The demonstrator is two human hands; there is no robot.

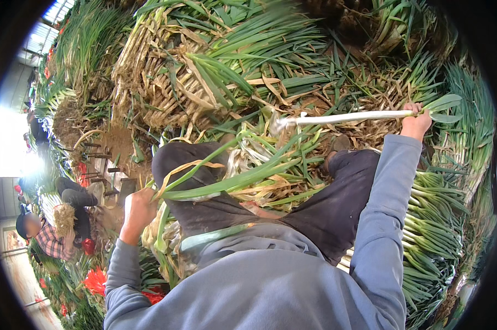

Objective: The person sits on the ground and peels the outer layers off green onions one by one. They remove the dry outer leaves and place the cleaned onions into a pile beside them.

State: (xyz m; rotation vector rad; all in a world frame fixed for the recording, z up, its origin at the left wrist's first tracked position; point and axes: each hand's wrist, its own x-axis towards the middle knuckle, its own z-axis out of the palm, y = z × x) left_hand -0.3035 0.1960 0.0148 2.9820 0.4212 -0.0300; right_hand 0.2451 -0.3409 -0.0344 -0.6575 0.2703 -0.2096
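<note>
My right hand (416, 121) is closed around the green top of a long scallion (351, 117), whose white shaft stretches left to its roots above my knees. Stripped scallion leaves (232, 183) are gripped in my left hand (140, 208), above my thigh. Between my legs lie loose green leaves and dry husks (248, 161). A broad piece of leaf (211, 238) rests on my lap. Beside my right leg is a row of scallions with pale, cleaned stalks (434, 222).
Untrimmed scallions with dry roots (166, 86) are heaped ahead. A metal rack with short prongs (108, 169) stands at the left. Beyond it a person in a plaid shirt (52, 241) holds a scallion bundle. Red plastic ties (95, 281) lie at the lower left.
</note>
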